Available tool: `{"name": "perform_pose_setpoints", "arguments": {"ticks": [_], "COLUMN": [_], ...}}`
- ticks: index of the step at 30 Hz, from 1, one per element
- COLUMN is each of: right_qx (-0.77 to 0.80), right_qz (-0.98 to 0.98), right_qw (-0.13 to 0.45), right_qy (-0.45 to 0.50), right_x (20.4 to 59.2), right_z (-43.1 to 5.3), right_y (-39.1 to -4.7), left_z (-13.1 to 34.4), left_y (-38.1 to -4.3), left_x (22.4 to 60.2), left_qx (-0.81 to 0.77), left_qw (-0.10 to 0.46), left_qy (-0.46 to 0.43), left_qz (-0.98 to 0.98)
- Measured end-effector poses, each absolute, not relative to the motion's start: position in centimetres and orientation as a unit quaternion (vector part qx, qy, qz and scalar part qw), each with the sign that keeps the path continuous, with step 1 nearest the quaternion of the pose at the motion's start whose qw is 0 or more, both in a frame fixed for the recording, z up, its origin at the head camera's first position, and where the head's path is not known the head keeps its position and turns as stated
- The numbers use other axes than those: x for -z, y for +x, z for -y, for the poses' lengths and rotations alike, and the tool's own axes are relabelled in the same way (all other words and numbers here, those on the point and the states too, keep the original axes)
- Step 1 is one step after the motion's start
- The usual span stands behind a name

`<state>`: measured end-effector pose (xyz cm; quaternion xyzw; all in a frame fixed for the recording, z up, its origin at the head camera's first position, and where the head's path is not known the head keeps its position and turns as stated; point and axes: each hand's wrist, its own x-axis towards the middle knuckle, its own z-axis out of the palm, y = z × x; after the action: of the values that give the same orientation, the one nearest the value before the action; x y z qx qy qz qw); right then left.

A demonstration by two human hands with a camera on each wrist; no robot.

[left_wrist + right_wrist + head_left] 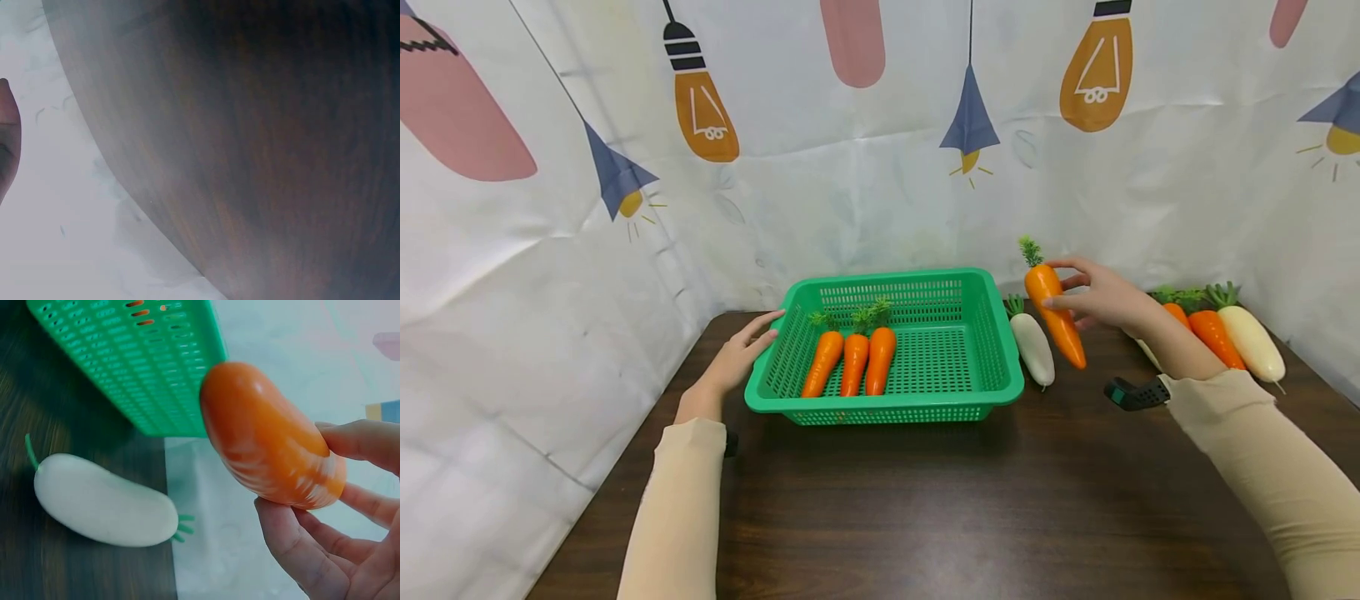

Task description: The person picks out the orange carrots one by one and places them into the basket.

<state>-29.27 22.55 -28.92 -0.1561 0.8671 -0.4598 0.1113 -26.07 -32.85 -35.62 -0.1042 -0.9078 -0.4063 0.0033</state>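
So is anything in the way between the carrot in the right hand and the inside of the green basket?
Just the right wall of the green basket. The right hand holds the carrot off the table, beyond that wall. A white radish lies low beside it, so probably won't block.

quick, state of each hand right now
Left hand: open, fingers at the left rim of the green basket.
Right hand: closed, holding a carrot.

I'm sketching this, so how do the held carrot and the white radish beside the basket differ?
The held carrot is orange; the radish is white. The carrot is gripped in the right hand; the radish lies on the table. Both have green tops.
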Motion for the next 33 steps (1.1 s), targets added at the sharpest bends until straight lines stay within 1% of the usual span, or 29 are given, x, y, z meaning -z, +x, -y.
{"name": "perform_pose_setpoints", "arguments": {"ticks": [15, 21, 33], "right_qx": [0.476, 0.473, 0.491], "right_qz": [-0.856, -0.854, -0.843], "right_qw": [0.102, 0.105, 0.116], "right_qy": [-0.177, -0.191, -0.185], "right_x": [27.6, 27.2, 26.3], "right_z": [-19.8, -18.6, -16.0], "right_y": [-29.8, -30.1, -30.7], "left_z": [32.9, 32.8, 32.7], "left_y": [-26.1, -26.2, -25.9], "left_x": [35.5, 35.5, 35.4], "left_qx": [0.403, 0.403, 0.402], "left_qw": [0.005, 0.004, 0.005], "left_qy": [-0.107, -0.106, -0.106], "left_qz": [0.909, 0.909, 0.909]}}
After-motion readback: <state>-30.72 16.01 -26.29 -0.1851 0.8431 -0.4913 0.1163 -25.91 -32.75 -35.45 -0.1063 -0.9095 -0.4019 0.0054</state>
